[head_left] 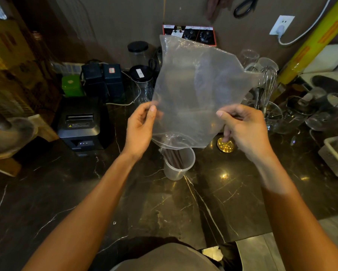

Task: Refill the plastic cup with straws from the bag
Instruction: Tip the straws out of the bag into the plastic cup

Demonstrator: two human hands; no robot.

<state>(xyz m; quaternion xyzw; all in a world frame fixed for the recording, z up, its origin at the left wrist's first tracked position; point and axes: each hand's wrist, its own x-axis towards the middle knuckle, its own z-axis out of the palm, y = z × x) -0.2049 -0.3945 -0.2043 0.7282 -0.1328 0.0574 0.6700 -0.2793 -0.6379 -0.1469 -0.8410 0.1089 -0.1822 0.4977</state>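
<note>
A clear plastic bag [193, 90] hangs upside down above the counter, its mouth pointing down over the cup. My left hand [140, 130] pinches its left edge and my right hand [244, 130] pinches its right edge. The bag looks flat, with nothing visible inside. Directly under the bag's mouth stands a clear plastic cup [177, 170] on the dark marble counter [125, 202]. Dark brown straws [174, 158] stand inside the cup, their tops just below the bag's opening.
A black receipt printer [80, 124] sits left of the cup. Behind are black boxes [103, 81], a green tin [72, 85] and lidded jars [141, 83]. A whisk [267, 85], glassware [301, 114] and a white tray [334, 157] crowd the right. A gold disc [225, 145] lies near my right hand.
</note>
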